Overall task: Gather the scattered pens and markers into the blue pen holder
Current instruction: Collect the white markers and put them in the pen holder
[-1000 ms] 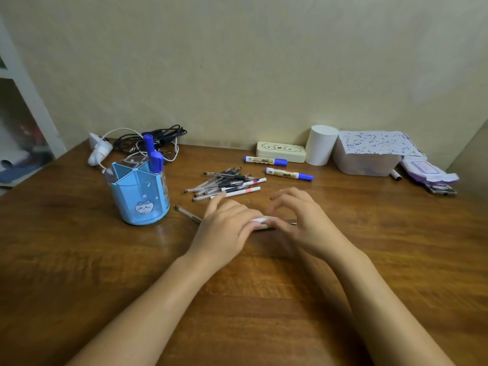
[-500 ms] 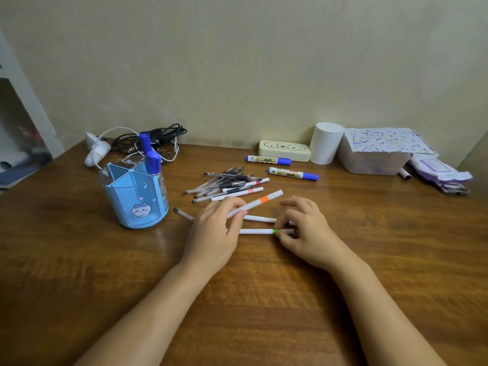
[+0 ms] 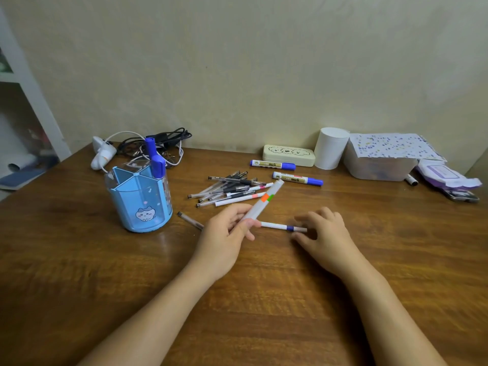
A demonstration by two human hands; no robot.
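Beside the blue holder, left hand grips white pens; right hand spread.

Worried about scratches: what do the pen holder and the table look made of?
The pen holder looks like plastic: glossy blue walls with clear panels you can see through. The table looks like wood or a wood-look veneer, with brown grain streaks and a soft sheen that mirrors the holder's base; which one, the picture cannot settle.

— Blue-capped markers? Four: two flat on the table, two upright in the one blue pen holder.
— White pens? Two held together, one lying alone.
— The heap? Too tangled for counting.
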